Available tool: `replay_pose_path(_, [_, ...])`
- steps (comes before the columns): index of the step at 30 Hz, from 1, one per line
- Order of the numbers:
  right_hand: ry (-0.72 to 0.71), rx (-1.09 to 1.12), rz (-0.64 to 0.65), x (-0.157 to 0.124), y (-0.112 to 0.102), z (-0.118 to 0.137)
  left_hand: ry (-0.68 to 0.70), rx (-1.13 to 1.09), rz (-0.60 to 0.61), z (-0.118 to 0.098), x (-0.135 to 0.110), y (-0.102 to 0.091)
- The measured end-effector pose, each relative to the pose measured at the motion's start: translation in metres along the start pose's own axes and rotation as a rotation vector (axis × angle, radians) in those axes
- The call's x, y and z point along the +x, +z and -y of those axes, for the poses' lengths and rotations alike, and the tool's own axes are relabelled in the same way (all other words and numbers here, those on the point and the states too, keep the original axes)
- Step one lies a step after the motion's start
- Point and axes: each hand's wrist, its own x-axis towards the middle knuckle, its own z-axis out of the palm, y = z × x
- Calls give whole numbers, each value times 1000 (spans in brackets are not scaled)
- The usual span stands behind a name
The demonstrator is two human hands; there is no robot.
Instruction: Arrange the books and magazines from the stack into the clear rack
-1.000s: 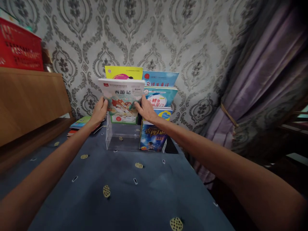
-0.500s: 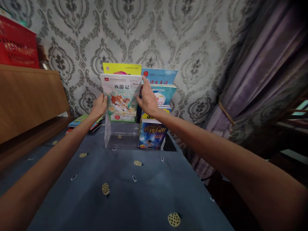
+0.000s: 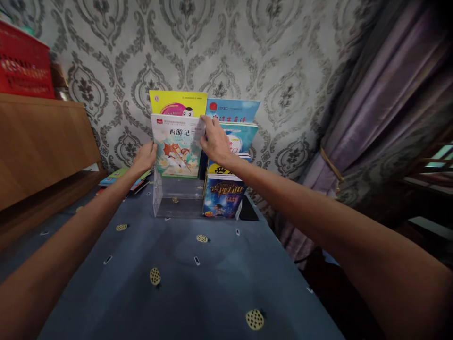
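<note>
A white storybook (image 3: 180, 146) with an illustrated cover stands upright in the left column of a clear acrylic book rack (image 3: 179, 210), in front of a taller yellow book (image 3: 166, 101). My left hand (image 3: 145, 157) is closed at the storybook's left edge, its fingertips partly hidden. My right hand (image 3: 216, 141) grips the upper right edge, with the fingers at the top corner and the thumb lower down. Below the storybook, the rack's front tier holds no book. In the right column stand a light blue book (image 3: 244, 108), a teal book (image 3: 246, 134) and a dark blue book (image 3: 223, 198).
The rack stands on a dark blue cloth (image 3: 177, 293) with a pineapple print, against a patterned wall. Several books (image 3: 118, 177) lie stacked at left, near a wooden cabinet (image 3: 46, 151) bearing a red basket (image 3: 24, 63). A black flat object (image 3: 249, 210) and a purple curtain (image 3: 339, 151) are at right.
The white storybook has sunk lower in the rack, so more of the yellow book shows behind it. My right fingers have bent over its top right corner.
</note>
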Motion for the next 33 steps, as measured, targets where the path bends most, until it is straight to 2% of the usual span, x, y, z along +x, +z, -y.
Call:
replay_pose_path(15, [5, -17, 23, -4, -1, 3, 13, 60, 39, 0, 2, -4])
replay_pose_path(25, [83, -154, 104, -4, -10, 17, -14, 182, 61, -9, 1, -8])
replay_pose_path(33, [71, -232, 131, -5, -9, 17, -13, 100, 31, -5, 0, -5])
